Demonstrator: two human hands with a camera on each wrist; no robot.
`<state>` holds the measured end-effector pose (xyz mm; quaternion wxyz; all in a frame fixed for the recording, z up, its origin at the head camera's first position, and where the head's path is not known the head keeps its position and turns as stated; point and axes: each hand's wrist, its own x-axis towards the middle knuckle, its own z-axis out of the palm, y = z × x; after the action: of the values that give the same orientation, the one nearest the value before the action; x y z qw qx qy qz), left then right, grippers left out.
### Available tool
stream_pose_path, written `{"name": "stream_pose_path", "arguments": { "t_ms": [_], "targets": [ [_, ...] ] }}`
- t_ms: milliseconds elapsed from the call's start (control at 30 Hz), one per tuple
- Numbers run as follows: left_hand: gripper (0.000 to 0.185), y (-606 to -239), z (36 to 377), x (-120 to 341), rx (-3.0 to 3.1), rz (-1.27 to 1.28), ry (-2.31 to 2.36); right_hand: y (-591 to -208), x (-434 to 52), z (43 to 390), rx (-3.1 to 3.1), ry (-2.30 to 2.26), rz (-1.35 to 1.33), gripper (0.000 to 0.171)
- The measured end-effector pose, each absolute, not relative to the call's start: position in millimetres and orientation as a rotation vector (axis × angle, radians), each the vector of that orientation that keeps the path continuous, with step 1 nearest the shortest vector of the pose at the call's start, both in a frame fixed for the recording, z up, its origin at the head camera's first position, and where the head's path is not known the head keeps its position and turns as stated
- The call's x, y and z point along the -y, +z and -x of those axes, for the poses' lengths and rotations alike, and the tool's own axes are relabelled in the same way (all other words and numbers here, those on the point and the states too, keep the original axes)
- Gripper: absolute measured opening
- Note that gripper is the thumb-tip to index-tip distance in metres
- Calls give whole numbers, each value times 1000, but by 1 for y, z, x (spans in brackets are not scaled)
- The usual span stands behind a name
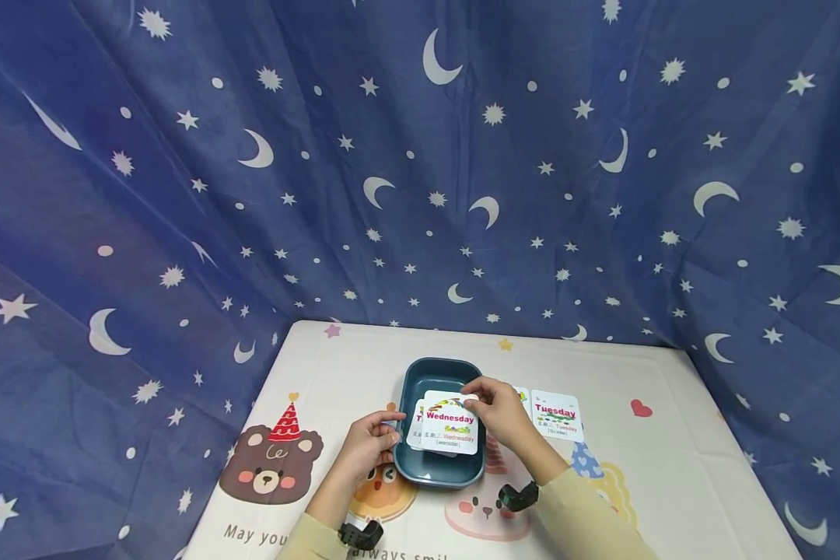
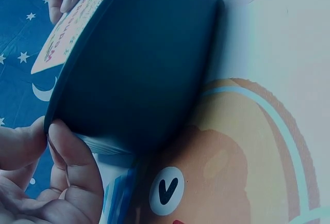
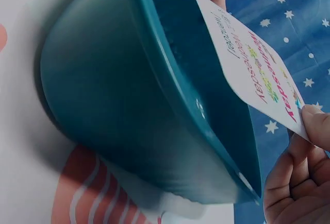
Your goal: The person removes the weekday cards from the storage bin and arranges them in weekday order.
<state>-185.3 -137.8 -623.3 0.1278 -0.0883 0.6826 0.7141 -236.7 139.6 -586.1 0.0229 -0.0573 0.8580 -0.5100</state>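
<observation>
Fingers of the right hand (image 1: 498, 406) pinch the far edge of the Wednesday card (image 1: 450, 422), thumb and fingertips closed on its top corner, holding it over the teal tray (image 1: 435, 372). From the right wrist view the card (image 3: 252, 64) slants above the tray's rim (image 3: 170, 79), one edge low inside the tray and the other raised in the fingers (image 3: 315, 126). The left hand (image 1: 368, 444) grips the tray at its left rim, the thumb (image 2: 23, 141) and curled fingers (image 2: 75, 172) clamped on the edge of the tray (image 2: 139, 69). A second card (image 1: 415, 424) lies partly hidden beneath the Wednesday card, only its left margin showing, so its word cannot be read.

The tray sits near the middle of the counter (image 1: 672, 467), slightly toward the near edge. Just to the right of the right hand lies the Tuesday card (image 1: 557, 415), flat on the counter, with another card (image 1: 523, 398) between it and the hand, mostly covered. The counter wears a pale mat printed with cartoon animals: a bear in a party hat (image 1: 271, 459) toward the near left corner, a red heart (image 1: 641, 407) toward the right edge. A blue curtain with moons and stars (image 1: 420, 155) hangs behind the far edge and wraps both sides.
</observation>
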Motion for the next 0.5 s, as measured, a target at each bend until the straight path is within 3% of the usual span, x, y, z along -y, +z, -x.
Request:
{"name": "stream_pose_path", "arguments": {
  "t_ms": [500],
  "targets": [
    [41,-626,186,139,-1993,259,2068,-591,-177,237,-2651,-1646,57,15]
  ]
}}
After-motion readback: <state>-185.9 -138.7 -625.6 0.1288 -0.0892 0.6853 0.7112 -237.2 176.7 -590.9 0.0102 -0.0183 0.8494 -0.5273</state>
